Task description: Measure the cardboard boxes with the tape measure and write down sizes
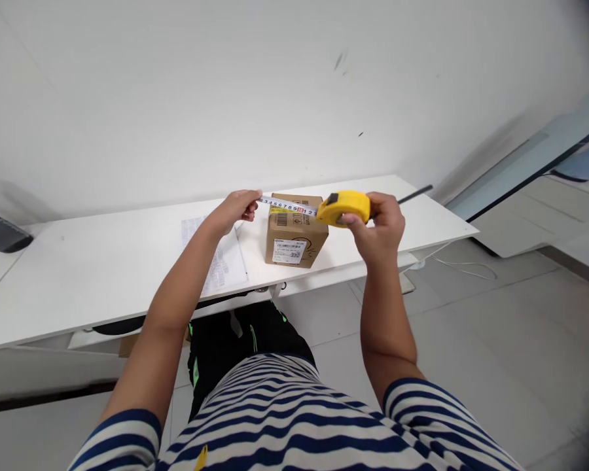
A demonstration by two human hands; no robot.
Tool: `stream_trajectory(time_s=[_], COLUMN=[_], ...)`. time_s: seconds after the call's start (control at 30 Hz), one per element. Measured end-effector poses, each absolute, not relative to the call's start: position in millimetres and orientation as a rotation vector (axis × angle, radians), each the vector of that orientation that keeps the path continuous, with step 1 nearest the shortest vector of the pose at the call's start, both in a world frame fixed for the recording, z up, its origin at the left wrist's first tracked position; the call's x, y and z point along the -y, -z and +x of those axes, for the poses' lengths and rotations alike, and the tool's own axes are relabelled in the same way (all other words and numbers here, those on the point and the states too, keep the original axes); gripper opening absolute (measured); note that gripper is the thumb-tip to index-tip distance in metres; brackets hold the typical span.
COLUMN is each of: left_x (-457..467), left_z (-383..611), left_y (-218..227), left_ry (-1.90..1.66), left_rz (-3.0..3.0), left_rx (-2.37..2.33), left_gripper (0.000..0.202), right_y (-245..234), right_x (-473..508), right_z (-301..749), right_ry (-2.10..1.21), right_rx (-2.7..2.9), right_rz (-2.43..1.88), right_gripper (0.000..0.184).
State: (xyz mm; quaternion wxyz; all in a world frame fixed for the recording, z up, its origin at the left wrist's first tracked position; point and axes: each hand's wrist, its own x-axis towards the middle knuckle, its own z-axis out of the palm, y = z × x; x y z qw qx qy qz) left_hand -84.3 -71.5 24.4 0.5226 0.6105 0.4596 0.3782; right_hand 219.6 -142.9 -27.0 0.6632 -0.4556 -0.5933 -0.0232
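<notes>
A yellow tape measure [348,204] is gripped in my right hand [383,226], to the right of the cardboard box [294,239]. Its white blade [285,206] stretches leftward across the box's top, and my left hand [236,210] pinches the free end just left of the box. Whether the blade touches the cardboard I cannot tell. A thin dark stick, perhaps a pen [416,193], pokes out beyond my right hand; how it is held is hidden. The box stands on the white table [103,261] with a printed label on its front side.
Printed paper sheets [226,265] lie left of the box, partly under my left forearm. A dark object [2,232] stands at the far left. Behind the table rises a white wall [201,98]. A cable [464,268] runs over the tiled floor at right.
</notes>
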Motion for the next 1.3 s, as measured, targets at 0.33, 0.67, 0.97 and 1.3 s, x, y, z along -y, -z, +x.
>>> stream_trajectory(time_s=[0.33,0.67,0.97,1.3], left_x=[-14,-20,3,3], left_z=[-10,20,22,14], left_y=[-71,-23,-22,-17], left_ry=[-0.554,-0.464,-0.336,-0.707], left_rz=[2.090,2.348,2.474,2.298], left_rx=[-1.237,-1.330,-1.328,-1.339], left_gripper=[0.034,0.035,0.038,0.043], right_y=[84,65,69,86], right_x=[194,182,181,173], right_z=[109,86,87,88], right_ry=[0.533,0.549,0.364,0.330], right_rx=[0.923,1.068,1.153,1.160], right_rz=[-1.088,-1.135,-1.201,-1.157], right_gripper=[0.060,0.025,0.044,0.054])
